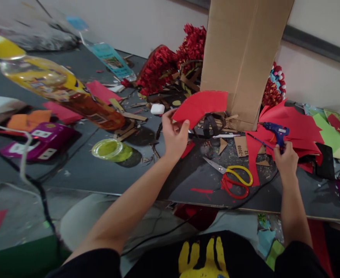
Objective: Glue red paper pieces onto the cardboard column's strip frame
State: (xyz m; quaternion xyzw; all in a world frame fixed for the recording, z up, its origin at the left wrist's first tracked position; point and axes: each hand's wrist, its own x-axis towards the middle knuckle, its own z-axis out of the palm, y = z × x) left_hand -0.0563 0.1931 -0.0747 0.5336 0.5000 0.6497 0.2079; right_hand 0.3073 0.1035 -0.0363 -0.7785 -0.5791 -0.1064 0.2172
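Observation:
My left hand (174,135) is closed on a curved piece of red paper (203,103), raised above the table in front of a tall cardboard piece (230,58). My right hand (286,158) grips a small blue glue gun (278,133) by its handle, with the nozzle pointing left. A larger heap of cut red paper (297,127) lies just behind the glue gun. Between my hands, nearer the table's front edge, are scissors (230,178) with one yellow and one red handle, blades partly spread. A white pen (226,136) lies beyond them.
On the left stand a yellow-capped drink bottle (68,92), a blue-label bottle (112,60), a green-yellow jar (112,150) and a purple power strip (41,141). Behind are red crepe flowers (161,69) and a white earbud case (157,109). A black phone (325,161) lies right.

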